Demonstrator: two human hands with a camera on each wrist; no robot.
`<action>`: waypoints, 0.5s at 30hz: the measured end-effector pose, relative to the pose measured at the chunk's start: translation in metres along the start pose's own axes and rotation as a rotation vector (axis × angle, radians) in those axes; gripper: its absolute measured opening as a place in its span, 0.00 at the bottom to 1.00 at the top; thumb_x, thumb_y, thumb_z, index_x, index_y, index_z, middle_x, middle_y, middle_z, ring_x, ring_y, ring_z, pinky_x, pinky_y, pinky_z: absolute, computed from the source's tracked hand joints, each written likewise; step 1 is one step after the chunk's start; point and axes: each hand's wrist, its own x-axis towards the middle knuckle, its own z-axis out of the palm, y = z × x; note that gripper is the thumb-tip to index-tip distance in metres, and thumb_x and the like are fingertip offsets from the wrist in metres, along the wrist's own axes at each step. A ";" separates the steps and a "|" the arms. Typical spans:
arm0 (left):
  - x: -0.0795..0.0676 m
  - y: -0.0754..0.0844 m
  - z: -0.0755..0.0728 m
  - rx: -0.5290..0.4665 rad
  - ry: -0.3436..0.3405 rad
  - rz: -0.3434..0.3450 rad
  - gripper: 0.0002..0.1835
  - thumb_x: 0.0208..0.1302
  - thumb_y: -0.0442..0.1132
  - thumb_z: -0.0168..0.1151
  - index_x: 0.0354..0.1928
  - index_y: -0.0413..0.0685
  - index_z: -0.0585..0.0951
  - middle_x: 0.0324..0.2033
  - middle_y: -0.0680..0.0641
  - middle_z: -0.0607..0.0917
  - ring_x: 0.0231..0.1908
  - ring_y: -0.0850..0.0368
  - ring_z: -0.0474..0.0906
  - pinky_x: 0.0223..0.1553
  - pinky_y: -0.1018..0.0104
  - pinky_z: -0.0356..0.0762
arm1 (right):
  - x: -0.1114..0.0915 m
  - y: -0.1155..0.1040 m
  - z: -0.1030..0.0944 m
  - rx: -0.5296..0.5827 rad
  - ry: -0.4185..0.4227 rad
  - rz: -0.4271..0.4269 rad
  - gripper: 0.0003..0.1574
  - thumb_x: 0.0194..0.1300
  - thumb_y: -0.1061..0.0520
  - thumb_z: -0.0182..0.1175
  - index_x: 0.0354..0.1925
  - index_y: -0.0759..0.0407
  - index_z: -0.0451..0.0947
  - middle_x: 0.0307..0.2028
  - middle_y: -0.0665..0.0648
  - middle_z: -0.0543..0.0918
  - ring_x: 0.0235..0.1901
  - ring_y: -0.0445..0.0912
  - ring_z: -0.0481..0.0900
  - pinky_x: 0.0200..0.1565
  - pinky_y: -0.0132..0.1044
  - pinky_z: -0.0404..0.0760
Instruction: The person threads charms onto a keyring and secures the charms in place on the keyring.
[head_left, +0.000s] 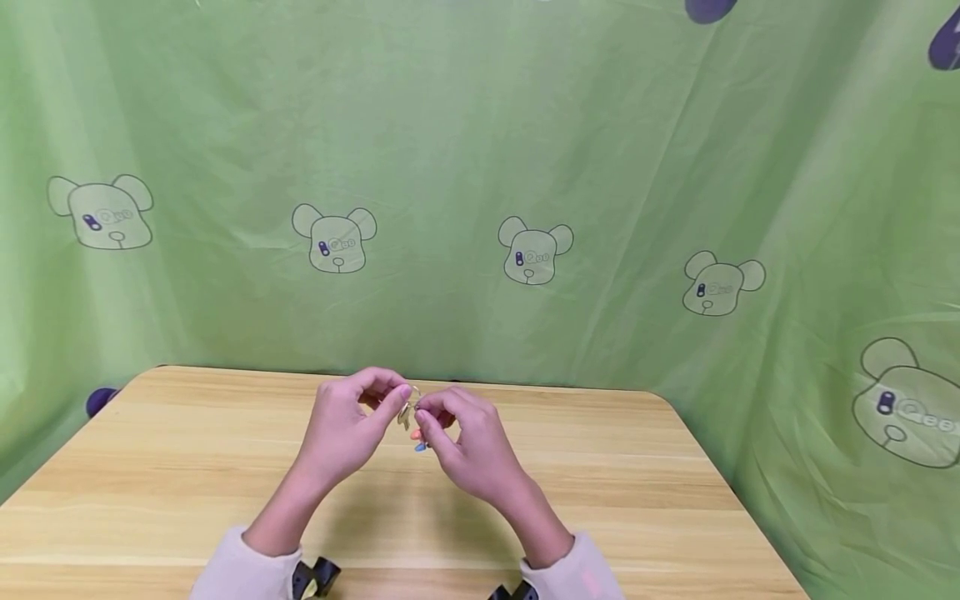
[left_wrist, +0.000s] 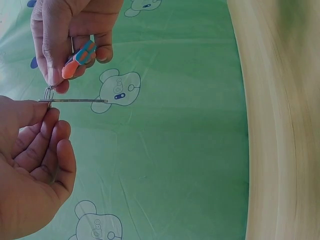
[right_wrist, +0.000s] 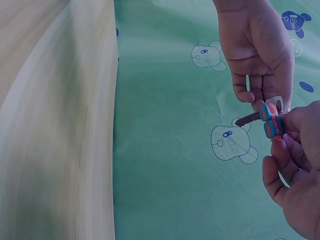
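Backdrop: a green cloth [head_left: 480, 167] printed with bear heads hangs behind and beside a light wooden table [head_left: 187, 483].

Key ring: a thin metal ring [left_wrist: 75, 100] held in the air between the two hands, above the far middle of the table — in the left wrist view it shows edge-on, as a straight line running left to right.

Key: a silver key [right_wrist: 260, 114] hangs at the ring; in the right wrist view its blade points left, away from the right hand, long axis nearly level.

Charm: an orange-and-blue piece [right_wrist: 270, 121], oblong, just beside the key head; in the left wrist view it slants up to the right under the right fingers.

Left hand [head_left: 348, 429]: raised off the table, wrist bent, thumb and forefinger pinching the ring at one end; the other fingers curl loosely.

Right hand [head_left: 468, 446]: also raised, fingertips pinching the ring's end nearest the charm — the charm sits against its fingers.

Sleeves: pale pink cuffs [head_left: 240, 571] at both wrists.
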 end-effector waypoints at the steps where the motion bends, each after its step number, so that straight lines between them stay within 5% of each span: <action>1: 0.000 0.000 0.000 0.001 0.000 -0.001 0.05 0.69 0.38 0.69 0.36 0.44 0.87 0.27 0.57 0.87 0.28 0.63 0.81 0.33 0.68 0.82 | 0.000 0.000 0.000 0.001 -0.002 0.002 0.02 0.69 0.67 0.64 0.40 0.62 0.83 0.29 0.50 0.82 0.30 0.39 0.79 0.33 0.31 0.82; 15: 0.001 0.000 -0.001 -0.005 0.001 -0.006 0.04 0.69 0.38 0.69 0.36 0.45 0.87 0.28 0.57 0.87 0.28 0.63 0.81 0.34 0.67 0.82 | -0.001 0.000 0.001 -0.010 -0.029 0.016 0.02 0.70 0.65 0.64 0.41 0.62 0.82 0.31 0.49 0.83 0.31 0.38 0.79 0.34 0.29 0.81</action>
